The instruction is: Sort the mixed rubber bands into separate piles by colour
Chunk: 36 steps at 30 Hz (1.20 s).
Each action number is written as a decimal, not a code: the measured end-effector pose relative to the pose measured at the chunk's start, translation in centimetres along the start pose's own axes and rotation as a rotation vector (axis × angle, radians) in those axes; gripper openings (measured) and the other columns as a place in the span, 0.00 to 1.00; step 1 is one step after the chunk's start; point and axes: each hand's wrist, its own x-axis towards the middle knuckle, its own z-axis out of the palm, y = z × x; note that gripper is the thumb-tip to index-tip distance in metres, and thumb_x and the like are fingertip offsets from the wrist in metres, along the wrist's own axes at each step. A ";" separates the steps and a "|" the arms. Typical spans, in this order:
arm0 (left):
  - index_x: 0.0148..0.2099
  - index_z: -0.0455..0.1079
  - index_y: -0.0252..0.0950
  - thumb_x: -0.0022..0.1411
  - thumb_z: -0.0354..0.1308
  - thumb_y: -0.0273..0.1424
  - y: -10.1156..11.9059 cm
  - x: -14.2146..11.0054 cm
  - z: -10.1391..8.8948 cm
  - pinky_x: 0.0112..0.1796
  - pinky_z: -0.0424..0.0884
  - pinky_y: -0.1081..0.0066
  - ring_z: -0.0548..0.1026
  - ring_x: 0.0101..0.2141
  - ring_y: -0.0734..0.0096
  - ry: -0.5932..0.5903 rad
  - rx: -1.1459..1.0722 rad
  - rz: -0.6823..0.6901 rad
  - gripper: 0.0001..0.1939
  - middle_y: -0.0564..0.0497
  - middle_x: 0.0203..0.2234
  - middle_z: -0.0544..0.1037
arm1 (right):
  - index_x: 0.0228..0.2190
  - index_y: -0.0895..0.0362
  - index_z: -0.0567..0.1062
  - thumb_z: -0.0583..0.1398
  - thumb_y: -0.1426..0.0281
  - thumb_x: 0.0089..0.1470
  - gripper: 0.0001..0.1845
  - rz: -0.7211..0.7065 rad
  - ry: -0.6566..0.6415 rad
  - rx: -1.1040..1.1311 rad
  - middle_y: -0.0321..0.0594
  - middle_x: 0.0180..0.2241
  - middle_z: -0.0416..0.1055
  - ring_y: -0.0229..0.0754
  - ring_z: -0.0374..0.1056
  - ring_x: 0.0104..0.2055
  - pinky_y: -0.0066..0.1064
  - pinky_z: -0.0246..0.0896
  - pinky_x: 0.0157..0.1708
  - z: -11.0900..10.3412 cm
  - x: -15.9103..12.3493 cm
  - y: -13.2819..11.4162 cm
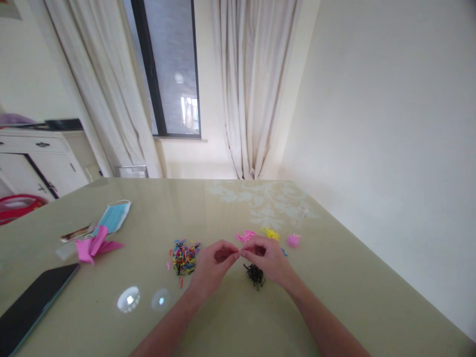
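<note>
Meeting near the black bands [256, 277], the left hand [211, 264] and right hand [272, 259] are pinching tip to tip, contents too small to tell. Mixed bands [185, 258] are lying leftward; light pressure is likely suiting them.

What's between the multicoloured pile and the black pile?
From the multicoloured pile: the left hand, then a strip of tabletop before the black pile. Shows in the head view.

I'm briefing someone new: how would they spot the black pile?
On the greenish table, find the right hand. The black pile of thin pieces lies just below it in view. Its single dark colour sets it apart from the mixed pile beside the left hand.
</note>
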 end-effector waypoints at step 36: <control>0.47 0.75 0.36 0.75 0.45 0.29 -1.0 2.1 -4.7 0.46 0.66 0.59 0.76 0.46 0.53 0.115 1.279 -0.014 0.15 0.42 0.42 0.81 | 0.24 0.57 0.77 0.73 0.63 0.49 0.13 0.144 0.258 0.830 0.27 0.19 0.52 0.32 0.41 0.22 0.30 0.35 0.22 -1.2 0.5 0.8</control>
